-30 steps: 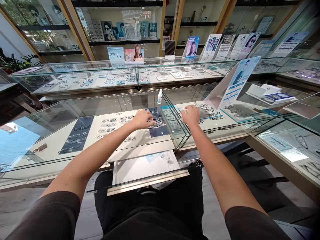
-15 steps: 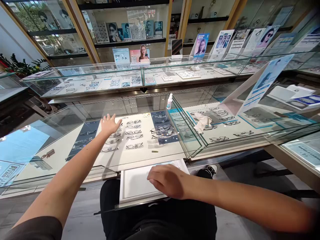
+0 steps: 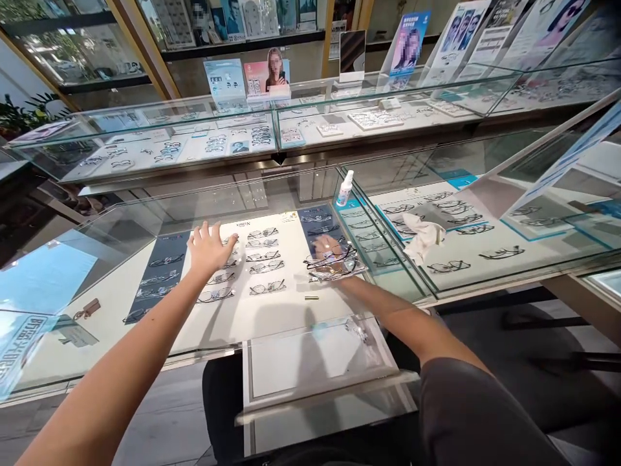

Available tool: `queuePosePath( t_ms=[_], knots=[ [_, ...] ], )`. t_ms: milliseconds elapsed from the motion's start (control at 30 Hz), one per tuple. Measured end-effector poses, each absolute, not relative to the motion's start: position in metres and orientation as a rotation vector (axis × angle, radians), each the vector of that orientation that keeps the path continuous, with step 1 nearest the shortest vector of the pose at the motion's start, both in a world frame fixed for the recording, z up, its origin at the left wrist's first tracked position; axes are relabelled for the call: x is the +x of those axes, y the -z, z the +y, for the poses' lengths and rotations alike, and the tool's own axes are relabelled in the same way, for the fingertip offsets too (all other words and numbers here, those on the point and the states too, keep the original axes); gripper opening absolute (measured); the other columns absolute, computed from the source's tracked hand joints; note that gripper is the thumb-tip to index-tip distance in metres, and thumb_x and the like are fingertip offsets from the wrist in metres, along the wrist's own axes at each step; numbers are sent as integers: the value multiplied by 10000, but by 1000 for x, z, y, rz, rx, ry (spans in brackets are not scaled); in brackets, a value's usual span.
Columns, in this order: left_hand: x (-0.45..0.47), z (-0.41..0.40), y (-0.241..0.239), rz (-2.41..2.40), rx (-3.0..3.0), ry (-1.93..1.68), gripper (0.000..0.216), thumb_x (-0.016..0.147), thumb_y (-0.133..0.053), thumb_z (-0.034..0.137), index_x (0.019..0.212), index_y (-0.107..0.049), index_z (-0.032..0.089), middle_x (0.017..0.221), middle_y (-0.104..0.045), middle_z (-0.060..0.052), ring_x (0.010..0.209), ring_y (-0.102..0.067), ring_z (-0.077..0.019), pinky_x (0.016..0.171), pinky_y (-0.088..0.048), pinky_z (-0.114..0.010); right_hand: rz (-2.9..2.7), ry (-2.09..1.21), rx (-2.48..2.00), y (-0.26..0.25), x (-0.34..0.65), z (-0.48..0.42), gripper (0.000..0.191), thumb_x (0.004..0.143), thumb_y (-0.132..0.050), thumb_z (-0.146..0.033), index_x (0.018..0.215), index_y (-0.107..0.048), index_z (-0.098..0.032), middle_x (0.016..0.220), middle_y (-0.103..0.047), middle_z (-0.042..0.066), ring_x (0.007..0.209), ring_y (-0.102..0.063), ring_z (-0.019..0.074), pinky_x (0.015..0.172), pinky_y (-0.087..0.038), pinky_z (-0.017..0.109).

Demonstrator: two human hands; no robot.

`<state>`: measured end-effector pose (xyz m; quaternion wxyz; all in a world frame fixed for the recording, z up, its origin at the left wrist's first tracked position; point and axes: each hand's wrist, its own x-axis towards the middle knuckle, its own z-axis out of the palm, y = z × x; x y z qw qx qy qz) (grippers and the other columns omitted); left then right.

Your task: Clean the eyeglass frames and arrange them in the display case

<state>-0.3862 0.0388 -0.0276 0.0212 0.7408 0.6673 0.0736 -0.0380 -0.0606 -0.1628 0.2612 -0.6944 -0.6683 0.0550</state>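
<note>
My left hand (image 3: 209, 249) lies with its fingers spread on the glass top of the display case (image 3: 272, 317), above rows of eyeglasses (image 3: 266, 266). My right hand (image 3: 328, 251) has reached into the case under the glass, by the dark blue display card (image 3: 317, 220). Several pairs of eyeglasses (image 3: 334, 260) on the glass top partly cover this hand, so its grip is unclear. In front of me a white drawer (image 3: 247, 382) is pulled out, with small clear items at its right back corner.
A white spray bottle (image 3: 344, 189) and a crumpled cloth (image 3: 423, 236) stand on the glass to the right. Farther right leans a sign board (image 3: 572, 158). Another glass showcase (image 3: 279, 129) runs along the back. A light blue sheet (image 3: 53, 272) lies at left.
My right hand has moved from above the drawer forward into the case. My left hand stays spread on the glass. The view has tilted down and come closer.
</note>
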Motion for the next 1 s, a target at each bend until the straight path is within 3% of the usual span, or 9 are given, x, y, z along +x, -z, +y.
queuePosePath(
  t_ms=[133,367,667,800,900,1000],
  knots=[
    [-385,38,27,2069,2305,-223,889,1040,-281,745,1727,-422,198,1822,-306,-222,1704,-235,-455,1347,-232,-663,-1765,-16,-2067,177,2,-34,348,1067,-494,-131,1306,-746,-153,1581,-612,214,1527,-471,366,1306,-353,584],
    [-385,38,27,2066,2291,-206,869,1049,-294,741,1718,-423,202,1828,-294,-218,1708,-222,-446,1346,-234,-662,-1909,13,-2198,195,29,-14,363,1016,-490,-131,1060,-840,-216,1563,-653,147,1499,-452,371,1236,-356,558],
    [-384,39,25,2065,2270,-203,867,1046,-294,739,1712,-429,202,1831,-280,-219,1711,-211,-442,1348,-221,-666,-2061,19,-2189,200,39,3,399,1034,-473,-136,1122,-862,-160,1637,-602,195,1549,-387,397,1250,-303,572],
    [-384,39,24,2063,2263,-199,868,1043,-293,743,1714,-425,209,1834,-274,-214,1714,-203,-439,1350,-215,-664,-2137,-41,-2145,197,49,18,366,1049,-499,-189,1039,-864,-197,1658,-608,134,1602,-333,383,1269,-295,544],
    [-384,38,24,2071,2259,-200,865,1043,-293,741,1712,-428,209,1834,-275,-214,1714,-205,-436,1351,-215,-662,-2194,-116,-2098,194,54,27,315,1045,-539,-217,1013,-852,-214,1615,-658,91,1596,-344,354,1279,-283,496],
    [-383,38,24,2076,2268,-191,863,1044,-288,741,1710,-426,209,1833,-284,-208,1711,-218,-431,1348,-228,-656,-2210,-172,-2083,192,54,30,282,1035,-565,-212,996,-844,-196,1497,-728,123,1532,-405,348,1254,-301,489]
  ],
)
